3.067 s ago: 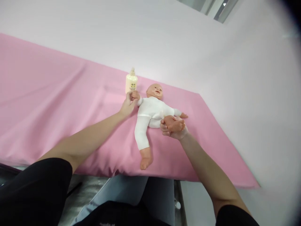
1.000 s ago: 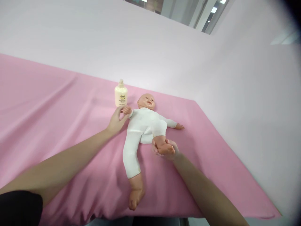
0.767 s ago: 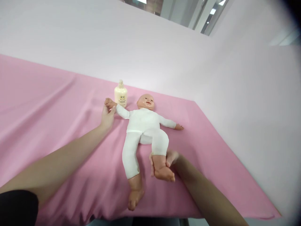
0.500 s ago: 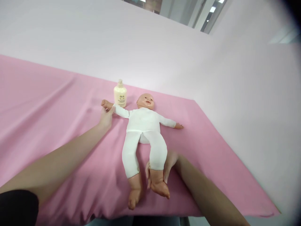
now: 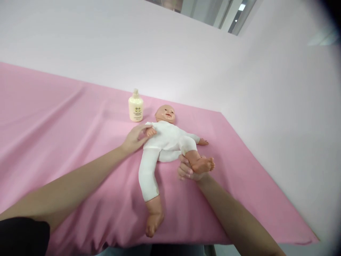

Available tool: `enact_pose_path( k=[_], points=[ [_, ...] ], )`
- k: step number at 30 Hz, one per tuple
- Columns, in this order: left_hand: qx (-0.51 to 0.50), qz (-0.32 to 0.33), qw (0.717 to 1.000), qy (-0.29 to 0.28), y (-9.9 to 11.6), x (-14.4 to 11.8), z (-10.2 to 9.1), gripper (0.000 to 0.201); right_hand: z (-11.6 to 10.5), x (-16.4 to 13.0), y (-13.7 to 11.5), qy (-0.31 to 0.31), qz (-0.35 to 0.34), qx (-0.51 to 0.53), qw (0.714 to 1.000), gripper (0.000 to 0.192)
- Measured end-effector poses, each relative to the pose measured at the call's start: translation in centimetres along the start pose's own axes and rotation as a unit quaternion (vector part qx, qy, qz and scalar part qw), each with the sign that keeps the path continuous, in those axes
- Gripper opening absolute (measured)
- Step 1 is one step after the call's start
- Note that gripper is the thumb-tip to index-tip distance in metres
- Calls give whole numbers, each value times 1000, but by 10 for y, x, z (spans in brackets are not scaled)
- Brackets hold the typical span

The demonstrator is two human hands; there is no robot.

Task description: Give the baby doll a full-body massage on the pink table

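A baby doll [image 5: 166, 137] with a white cloth body lies on its back, head away from me. My left hand [image 5: 135, 138] is closed around the doll's arm on the left, which is folded in so its small hand rests at the chest. With my right hand [image 5: 190, 169] I grip the doll's lower leg on the right, bent up at the knee with the foot pointing right. The doll's other leg [image 5: 150, 181] lies straight toward me. Its arm on the right stretches out on the cloth.
A pump bottle [image 5: 136, 109] of pale yellow liquid stands upright left of the doll's head. Pink cloth [image 5: 80, 142] with folds covers the table. White partition walls [image 5: 106, 46] rise behind and to the right.
My left hand has brought the doll's arm from stretched out to folded across the chest. My right hand has lifted the doll's leg from lying straight to bent up toward the belly.
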State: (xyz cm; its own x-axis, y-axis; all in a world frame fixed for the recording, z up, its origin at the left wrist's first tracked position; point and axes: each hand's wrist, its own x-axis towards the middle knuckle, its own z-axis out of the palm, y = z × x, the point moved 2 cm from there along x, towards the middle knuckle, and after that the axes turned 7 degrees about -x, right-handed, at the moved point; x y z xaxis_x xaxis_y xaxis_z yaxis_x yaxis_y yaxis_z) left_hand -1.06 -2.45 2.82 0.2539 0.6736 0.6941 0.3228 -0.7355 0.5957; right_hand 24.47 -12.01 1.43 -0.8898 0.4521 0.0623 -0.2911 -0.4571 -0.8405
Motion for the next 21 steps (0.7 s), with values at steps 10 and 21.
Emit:
enact_pose_path(
  k=[10,21],
  points=[
    [94,82,985,-118,-1,2,6,30,2,12,-1,243,-40,127,961,36],
    [-74,-120,981,130,-24,2,-7,43,6,7,8,41,-23,32,998,49]
  ],
)
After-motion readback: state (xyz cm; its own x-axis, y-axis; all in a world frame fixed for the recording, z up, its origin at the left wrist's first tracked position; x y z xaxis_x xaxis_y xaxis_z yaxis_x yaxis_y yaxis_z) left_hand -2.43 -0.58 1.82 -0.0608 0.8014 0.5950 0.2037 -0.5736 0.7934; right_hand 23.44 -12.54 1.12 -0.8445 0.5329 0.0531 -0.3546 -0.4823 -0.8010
